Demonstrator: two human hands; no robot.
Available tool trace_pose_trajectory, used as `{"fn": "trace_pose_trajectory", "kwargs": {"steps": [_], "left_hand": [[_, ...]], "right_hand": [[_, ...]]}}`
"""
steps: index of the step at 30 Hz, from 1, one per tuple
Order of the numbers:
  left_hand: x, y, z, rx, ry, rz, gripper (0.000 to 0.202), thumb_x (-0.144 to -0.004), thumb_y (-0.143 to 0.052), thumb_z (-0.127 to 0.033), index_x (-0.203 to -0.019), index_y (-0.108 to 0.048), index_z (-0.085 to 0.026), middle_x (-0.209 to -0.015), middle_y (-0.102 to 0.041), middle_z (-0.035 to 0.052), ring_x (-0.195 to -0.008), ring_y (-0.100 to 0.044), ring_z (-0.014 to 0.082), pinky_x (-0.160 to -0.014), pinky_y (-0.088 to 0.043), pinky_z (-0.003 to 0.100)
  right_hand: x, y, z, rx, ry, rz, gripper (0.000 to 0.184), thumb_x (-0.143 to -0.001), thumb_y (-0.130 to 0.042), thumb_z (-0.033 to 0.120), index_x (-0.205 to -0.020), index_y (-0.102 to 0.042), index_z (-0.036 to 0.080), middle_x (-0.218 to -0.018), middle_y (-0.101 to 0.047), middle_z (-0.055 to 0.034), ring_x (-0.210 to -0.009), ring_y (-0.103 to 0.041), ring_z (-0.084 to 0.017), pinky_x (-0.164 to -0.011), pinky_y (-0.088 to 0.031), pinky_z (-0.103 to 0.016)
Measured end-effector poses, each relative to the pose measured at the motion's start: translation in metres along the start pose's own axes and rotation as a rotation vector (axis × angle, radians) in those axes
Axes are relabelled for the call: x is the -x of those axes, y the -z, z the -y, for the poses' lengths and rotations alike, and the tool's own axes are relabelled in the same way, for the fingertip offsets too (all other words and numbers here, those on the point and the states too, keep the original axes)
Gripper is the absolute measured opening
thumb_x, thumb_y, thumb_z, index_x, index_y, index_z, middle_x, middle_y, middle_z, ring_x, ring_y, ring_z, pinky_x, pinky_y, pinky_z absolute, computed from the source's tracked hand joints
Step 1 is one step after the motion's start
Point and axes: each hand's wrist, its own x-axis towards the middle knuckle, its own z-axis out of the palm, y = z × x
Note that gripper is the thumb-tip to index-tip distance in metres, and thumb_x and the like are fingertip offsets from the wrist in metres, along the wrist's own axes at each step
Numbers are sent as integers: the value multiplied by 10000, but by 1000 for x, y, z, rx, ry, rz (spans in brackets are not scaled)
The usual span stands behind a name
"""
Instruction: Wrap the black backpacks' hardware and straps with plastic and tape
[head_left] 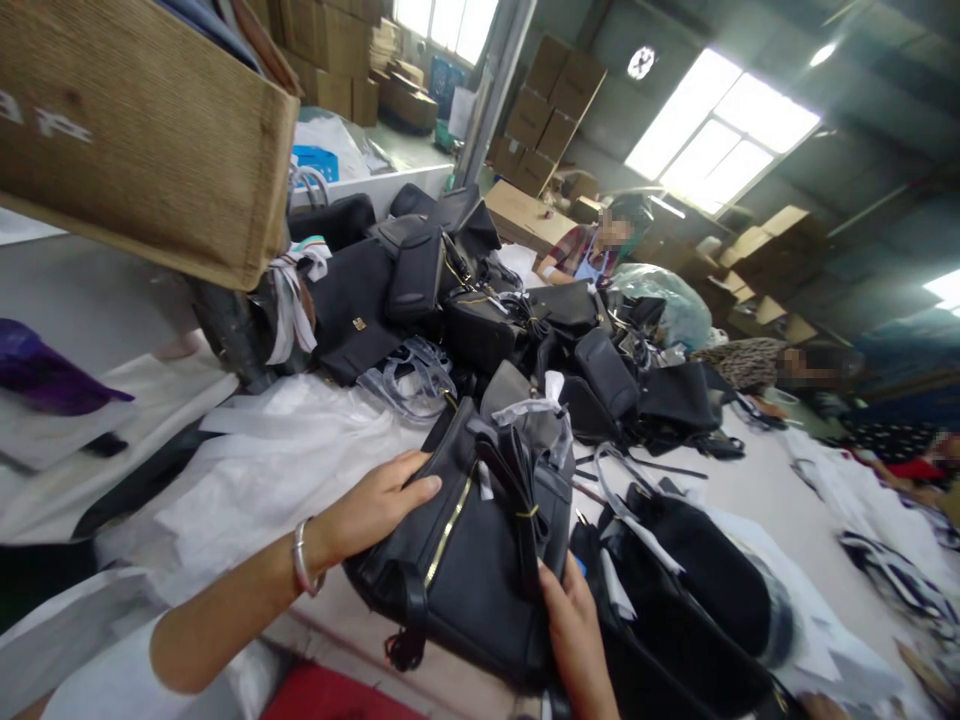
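A black handbag (487,570) with a gold zipper is held in front of me, tilted over the table's near edge. My left hand (394,500), with a silver bangle on its wrist, grips the bag's upper left side, thumb on the front. On the opposite side my right hand (574,625) clasps the bag's lower right edge, its thumb on the front and other fingers partly hidden. A folded black strap (517,490), tied with a yellow band, lies across the bag. Clear wrapping covers its handle (536,408).
Many black bags (480,310) are heaped across the table. An open black bag (697,580) stands at right. White wrapping sheets (300,450) lie at left, below a brown woven bag (150,140). A person (589,250) sits beyond the heap; other people are at right.
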Motion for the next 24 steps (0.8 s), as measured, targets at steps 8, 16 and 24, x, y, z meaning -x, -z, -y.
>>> {"fn": "trace_pose_trajectory", "kwargs": {"steps": [8,16,24], "left_hand": [[51,-26,128,-16,336,-61,519,-778,-528,-451,-1209,-564,-164,-1216,-644,88,-1144,-569,280,-986,-442,385],[57,-28,204,-274,363,-108,488,-804,-484,-423,-1217,-545,-169,-1223,-631,104,-1176,-543,289,-1027,-386,394],[93,-60,232,-285,385,-157,490,-847,-464,-421,-1272,-460,-178,-1312,-577,79,-1236,-505,250,-1067,-361,355]], "right_hand": [[32,-38,-114,35,-284,135,539,-688,-642,562,-1067,-628,179,-1124,-674,-94,-1137,-558,-327,-986,-418,-416],[27,-69,-162,140,-305,130,479,-724,-563,554,-984,-600,154,-1025,-694,-130,-1046,-611,-331,-900,-457,-404],[45,-43,-183,238,-164,183,422,-802,-526,461,-1040,-583,118,-1047,-684,-147,-1025,-627,-287,-886,-474,-355]]}}
